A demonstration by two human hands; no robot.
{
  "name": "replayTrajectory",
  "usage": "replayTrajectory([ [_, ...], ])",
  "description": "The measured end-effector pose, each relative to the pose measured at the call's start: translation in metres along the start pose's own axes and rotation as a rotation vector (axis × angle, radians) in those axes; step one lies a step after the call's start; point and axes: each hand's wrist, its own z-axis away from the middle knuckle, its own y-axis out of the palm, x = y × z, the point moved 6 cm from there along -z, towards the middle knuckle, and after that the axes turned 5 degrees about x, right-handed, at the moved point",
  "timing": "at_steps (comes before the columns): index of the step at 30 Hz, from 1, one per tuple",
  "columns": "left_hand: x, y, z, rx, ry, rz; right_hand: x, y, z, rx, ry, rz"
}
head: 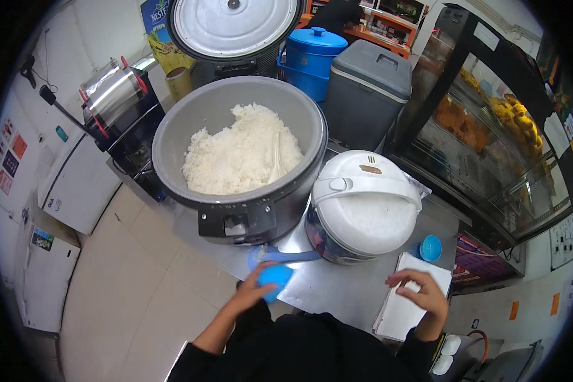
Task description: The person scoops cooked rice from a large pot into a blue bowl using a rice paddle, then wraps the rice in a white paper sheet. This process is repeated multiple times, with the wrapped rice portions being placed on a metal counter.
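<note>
My left hand (254, 290) is closed around a blue plastic bowl (275, 281) at the front edge of the metal table (315, 286). Over a stack of white paper sheets (403, 305), my right hand (420, 292) hovers with curled fingers and nothing visible in it. A second small blue bowl (430, 248) stands behind the stack. Beyond my left hand a blue rice paddle (286, 256) lies on the table. The large open rice cooker (262, 217) holds cooked white rice (241, 153), with a pale, translucent utensil (278, 157) stuck in it.
A white lidded rice cooker (367, 205) stands right of the large one. Behind are a grey cooler box (370, 90), a blue lidded bucket (315, 57) and a glass display warmer (496, 129) with fried food. At the left stands a cup-sealing machine (119, 105). A person (334, 16) is in the background.
</note>
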Motion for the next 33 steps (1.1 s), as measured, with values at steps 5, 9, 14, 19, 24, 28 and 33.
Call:
replayTrajectory([
  [5, 0.012, -0.134, 0.086, -0.512, -0.091, 0.548, 0.164, 0.003, -0.118, -0.088, -0.473, 0.681],
  [9, -0.016, -0.230, 0.097, -0.512, 0.187, 0.754, 0.210, 0.055, -0.284, -0.154, -0.713, 1.260],
  [14, -0.054, -0.310, 0.110, -0.453, 0.333, 0.588, 0.122, 0.109, -0.438, 0.579, -0.328, 1.766],
  [19, -0.045, -0.344, 0.094, -0.487, 0.186, 0.655, 0.098, 0.119, -0.460, 0.678, -0.484, 1.871],
  [24, -0.032, -0.368, 0.061, -0.454, 0.056, 0.705, 0.110, 0.103, -0.453, 0.761, -0.473, 1.906],
  [28, -0.037, -0.374, 0.046, -0.442, 0.059, 0.697, 0.091, 0.080, -0.441, 0.721, -0.062, 1.798],
  [33, -0.045, -0.367, 0.038, -0.526, 0.027, 0.778, 0.093, 0.088, -0.421, 0.761, -0.167, 1.755],
])
